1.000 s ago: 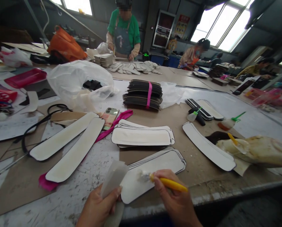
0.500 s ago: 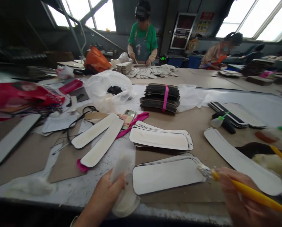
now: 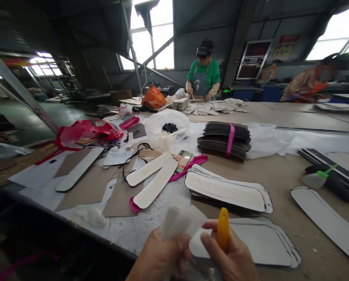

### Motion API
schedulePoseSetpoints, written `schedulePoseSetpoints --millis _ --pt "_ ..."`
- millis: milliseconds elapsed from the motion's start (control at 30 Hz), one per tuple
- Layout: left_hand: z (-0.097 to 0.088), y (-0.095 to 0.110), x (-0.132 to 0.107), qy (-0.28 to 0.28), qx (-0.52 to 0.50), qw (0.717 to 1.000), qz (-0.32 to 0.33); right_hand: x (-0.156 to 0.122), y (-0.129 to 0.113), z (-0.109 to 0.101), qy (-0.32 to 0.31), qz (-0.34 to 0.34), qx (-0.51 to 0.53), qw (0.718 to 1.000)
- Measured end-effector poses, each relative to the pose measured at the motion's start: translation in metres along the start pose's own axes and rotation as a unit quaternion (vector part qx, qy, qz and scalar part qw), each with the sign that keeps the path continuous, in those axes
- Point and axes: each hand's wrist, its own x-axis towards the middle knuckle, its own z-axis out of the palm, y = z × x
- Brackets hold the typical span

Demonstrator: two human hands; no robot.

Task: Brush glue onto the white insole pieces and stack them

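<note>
My left hand (image 3: 164, 251) is closed around a bundle of thin, whitish, translucent strips (image 3: 182, 220), which fan out above the fingers. Close beside it on the right, my right hand (image 3: 233, 253) grips a brush by its yellow handle (image 3: 223, 230), the handle's end pointing up. The bristles are hidden low in the view. Whether the right fingertips touch the strips I cannot tell. Partly behind my right hand lies a fanned stack of white curved panels (image 3: 262, 242) with dark edges. Beyond it sits a second such stack (image 3: 227, 189).
Two cream panels (image 3: 157, 183) lie left of centre near a phone (image 3: 183, 160) and a pink ribbon. A strapped stack of dark pieces (image 3: 224, 138) stands farther back. At right are a green-tipped bottle (image 3: 316, 179) and another panel (image 3: 329, 222). A co-worker (image 3: 203, 74) stands across the table.
My right hand has brought the brush from the near panel stack's right end over beside my left hand, turning its handle upward. The strips now look fanned. The view has swung left.
</note>
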Motion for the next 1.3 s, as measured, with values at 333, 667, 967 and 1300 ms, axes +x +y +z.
schedulePoseSetpoints --millis 333,667,967,1300 --pt "0.029 -0.028 0.011 0.048 -0.117 0.992 0.018 -0.008 0.009 0.0 0.027 0.018 0.009 0.999" --pt "0.028 -0.058 -0.001 -0.067 -0.053 0.996 0.008 -0.003 0.02 -0.045 0.144 0.066 0.056 0.986" --pt "0.003 -0.057 0.006 0.117 0.04 0.992 -0.011 -0.015 0.003 -0.102 0.098 0.112 -0.097 0.984" --pt "-0.001 -0.033 0.033 0.098 0.047 0.993 -0.049 0.043 0.0 -0.054 -0.239 0.014 -0.485 0.841"
